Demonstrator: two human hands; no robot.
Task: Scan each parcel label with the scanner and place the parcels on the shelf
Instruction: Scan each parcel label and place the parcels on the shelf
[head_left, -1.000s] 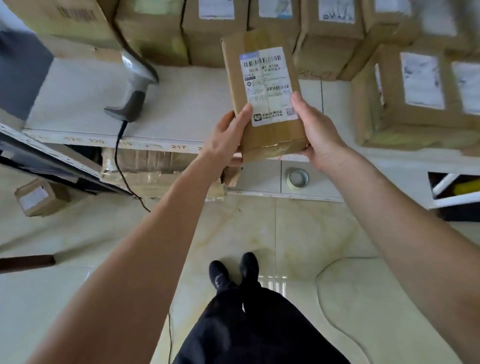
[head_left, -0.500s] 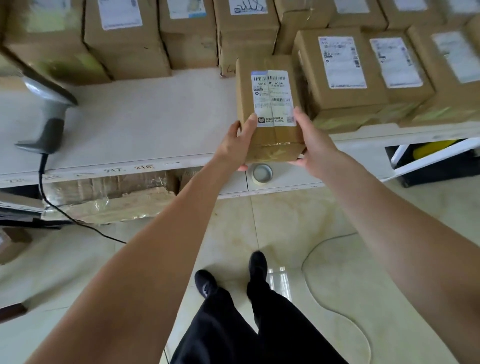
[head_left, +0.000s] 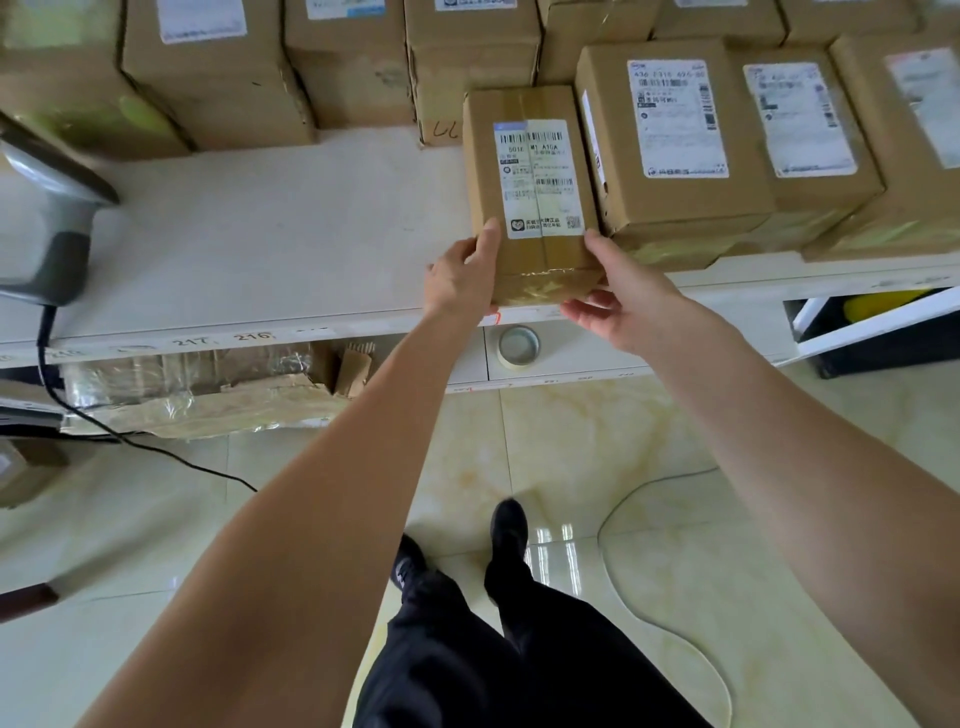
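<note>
A small brown cardboard parcel (head_left: 530, 197) with a white barcode label facing up rests on the white shelf (head_left: 270, 244), close against a larger labelled box (head_left: 675, 140) on its right. My left hand (head_left: 460, 278) grips the parcel's near left corner, thumb on top beside the label. My right hand (head_left: 618, 296) holds the near right corner, thumb on top and fingers under the front edge. The grey handheld scanner (head_left: 47, 218) stands on the shelf at the far left, its black cable hanging down.
Rows of labelled cardboard parcels (head_left: 353, 62) fill the back and right of the shelf. A roll of tape (head_left: 518, 344) lies on the lower shelf, with flattened cardboard (head_left: 197, 384) to its left. Bare shelf surface lies between the scanner and the parcel. My feet stand on a glossy tiled floor.
Both hands carried the parcel forward and down onto the shelf beside the larger box. The view shifted right, so the scanner now sits at the left edge.
</note>
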